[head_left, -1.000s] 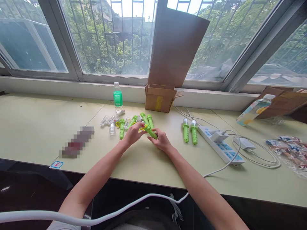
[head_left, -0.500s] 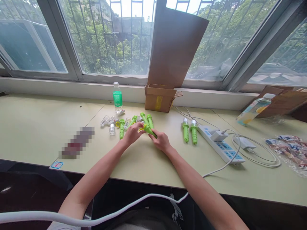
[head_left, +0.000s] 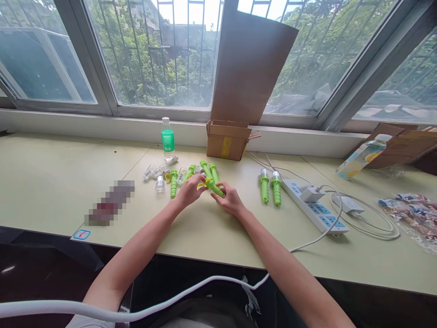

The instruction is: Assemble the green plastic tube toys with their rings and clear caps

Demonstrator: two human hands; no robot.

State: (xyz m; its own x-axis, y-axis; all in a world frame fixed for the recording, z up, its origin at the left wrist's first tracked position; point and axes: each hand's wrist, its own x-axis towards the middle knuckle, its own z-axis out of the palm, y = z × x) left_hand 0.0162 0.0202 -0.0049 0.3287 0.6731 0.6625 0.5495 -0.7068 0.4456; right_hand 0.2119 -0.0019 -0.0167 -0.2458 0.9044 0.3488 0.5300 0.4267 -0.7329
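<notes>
The right hand (head_left: pixel 231 199) was closed round a tilted green tube (head_left: pixel 214 187); the left hand (head_left: pixel 188 190) curled by its top — hold unclear — so steadiness seemed wise.

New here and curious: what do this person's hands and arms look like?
The left hand and right hand are ungloved, with no watch visible. Both forearms are bare; a pale grey fabric sleeve shows on the left arm, which a thick white cable crosses.

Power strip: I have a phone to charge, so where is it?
In the head view, the power strip lies right of the right hand, just beyond two green tubes.
</notes>
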